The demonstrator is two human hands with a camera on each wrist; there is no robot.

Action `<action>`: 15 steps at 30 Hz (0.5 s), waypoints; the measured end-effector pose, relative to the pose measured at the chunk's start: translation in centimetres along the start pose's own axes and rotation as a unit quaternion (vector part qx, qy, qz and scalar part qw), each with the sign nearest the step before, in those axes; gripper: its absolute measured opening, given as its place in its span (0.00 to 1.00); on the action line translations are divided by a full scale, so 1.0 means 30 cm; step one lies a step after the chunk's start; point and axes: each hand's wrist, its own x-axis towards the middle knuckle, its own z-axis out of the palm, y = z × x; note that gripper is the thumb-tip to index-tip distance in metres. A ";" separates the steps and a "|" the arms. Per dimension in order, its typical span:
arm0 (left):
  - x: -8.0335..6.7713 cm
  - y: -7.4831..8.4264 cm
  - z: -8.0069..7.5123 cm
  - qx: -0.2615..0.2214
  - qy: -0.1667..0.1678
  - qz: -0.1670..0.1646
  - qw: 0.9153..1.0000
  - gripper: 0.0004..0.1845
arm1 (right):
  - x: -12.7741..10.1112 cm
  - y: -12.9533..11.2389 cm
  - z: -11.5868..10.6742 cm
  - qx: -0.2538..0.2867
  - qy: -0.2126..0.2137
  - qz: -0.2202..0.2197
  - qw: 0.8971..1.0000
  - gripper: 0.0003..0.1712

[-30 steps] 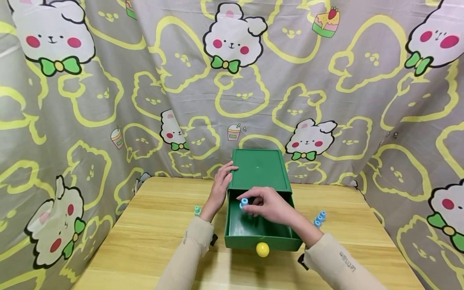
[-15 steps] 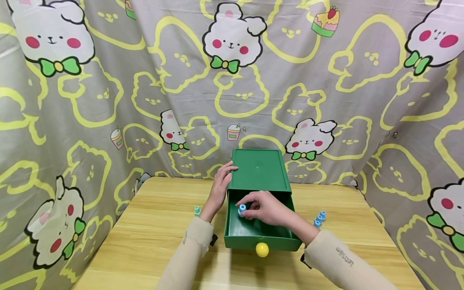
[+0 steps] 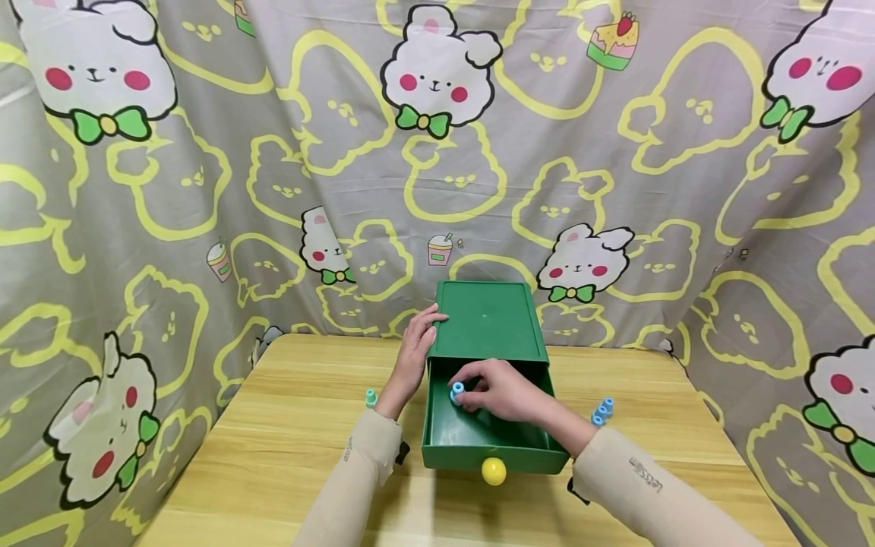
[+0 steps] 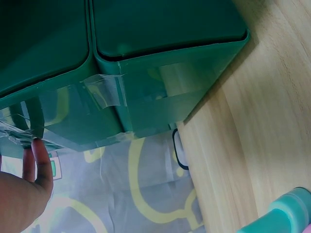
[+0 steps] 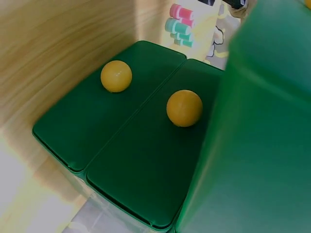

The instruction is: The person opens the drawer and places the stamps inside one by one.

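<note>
A green cabinet stands on the table with its top drawer pulled out, a yellow knob on its front. Inside that drawer, toward the left wall, my right hand pinches a small light blue stepped peg with a hollow top. The peg is upright, and its lower end is low in the drawer. My left hand lies along the cabinet's left side, fingertips at the top edge. In the left wrist view, its fingers touch the taped green wall. The right wrist view does not show the right hand.
Several light blue pegs are on the table right of the drawer. A mint green peg stands left, near the left wrist; pink pegs also show there. Two lower drawers are closed, with yellow knobs. A patterned curtain surrounds the table.
My right hand has lowered the light blue peg further into the drawer and slightly left. The left hand and the drawer have stayed in place.
</note>
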 end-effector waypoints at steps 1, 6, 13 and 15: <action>0.001 0.001 0.000 -0.001 0.001 0.000 1.000 0.18 | 0.001 0.000 0.000 0.000 -0.001 0.001 1.000 0.12; 0.005 0.004 0.001 -0.007 -0.004 -0.006 1.000 0.19 | 0.004 0.001 -0.001 0.002 -0.005 0.008 1.000 0.13; 0.002 0.005 0.004 -0.013 -0.001 -0.004 1.000 0.19 | 0.002 0.001 0.000 0.020 -0.010 0.015 1.000 0.16; 0.000 0.004 0.004 -0.012 0.003 -0.003 1.000 0.18 | 0.002 0.001 0.000 0.020 -0.010 0.014 1.000 0.16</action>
